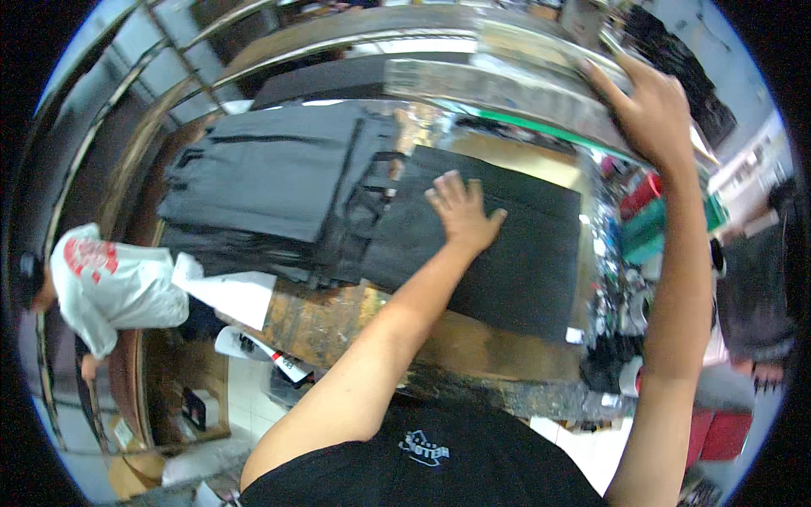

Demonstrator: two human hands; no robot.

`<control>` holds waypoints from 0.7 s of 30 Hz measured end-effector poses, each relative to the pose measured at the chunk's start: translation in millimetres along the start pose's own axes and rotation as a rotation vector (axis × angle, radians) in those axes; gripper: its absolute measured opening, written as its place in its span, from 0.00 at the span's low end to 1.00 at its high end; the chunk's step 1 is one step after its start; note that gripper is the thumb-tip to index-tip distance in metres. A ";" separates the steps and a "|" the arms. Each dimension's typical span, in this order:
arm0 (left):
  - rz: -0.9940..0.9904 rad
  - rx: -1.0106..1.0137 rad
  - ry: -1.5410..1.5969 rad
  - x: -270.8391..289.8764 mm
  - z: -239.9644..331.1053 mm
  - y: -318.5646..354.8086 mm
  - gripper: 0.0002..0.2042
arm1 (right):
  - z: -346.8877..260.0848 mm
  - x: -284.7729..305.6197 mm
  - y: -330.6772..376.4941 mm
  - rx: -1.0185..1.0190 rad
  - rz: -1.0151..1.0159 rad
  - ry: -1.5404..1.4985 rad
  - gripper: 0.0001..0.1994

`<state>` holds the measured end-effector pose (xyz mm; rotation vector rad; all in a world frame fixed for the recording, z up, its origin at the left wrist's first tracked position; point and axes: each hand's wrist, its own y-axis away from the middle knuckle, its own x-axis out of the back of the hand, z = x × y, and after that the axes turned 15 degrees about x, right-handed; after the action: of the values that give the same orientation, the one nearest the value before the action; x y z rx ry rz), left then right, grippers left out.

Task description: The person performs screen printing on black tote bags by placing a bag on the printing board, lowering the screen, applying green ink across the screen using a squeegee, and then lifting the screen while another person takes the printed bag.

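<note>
- The left hand (460, 211) lies flat, palm down, on a dark fabric panel (507, 253); its fingers (448, 190) are spread and released, gripping nothing.
- The dark fabric panel is spread flat on a worn worktable (338, 317), and it lies under the fingers and runs on past the fingertips toward the panel's far edge.
- Just left of the panel, touching its edge, sits a stack of dark folded garments (270, 182) on the same worktable.
- The right hand (646, 110) is raised beyond the panel's far right corner, fingers open and stretched over a long shiny metal bar (507, 84); whether they clasp it cannot be told, since that part is blurred.
- Left of the garment stack, off the table, stands a person in a white shirt (110, 287).
- Right of the panel lie red and green items (650, 211), too blurred to identify.
</note>
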<state>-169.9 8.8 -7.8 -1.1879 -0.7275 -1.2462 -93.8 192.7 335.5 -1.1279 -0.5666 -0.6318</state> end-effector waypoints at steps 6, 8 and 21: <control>-0.142 0.307 0.028 21.5 -8.1 -29.4 0.57 | -19.5 23.7 -20.4 -0.092 -0.356 -0.146 0.45; -0.030 0.464 0.048 9.2 -6.7 -46.5 0.61 | -14.8 20.2 -16.7 -0.069 -0.317 -0.179 0.49; -0.171 -0.128 -0.071 -20.6 9.5 -56.2 0.15 | -11.0 18.8 -14.6 -0.057 -0.305 -0.220 0.47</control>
<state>-226.8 29.8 -8.8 -1.3006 -0.8257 -1.4149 -90.0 174.8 354.4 -1.1829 -0.9258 -0.7943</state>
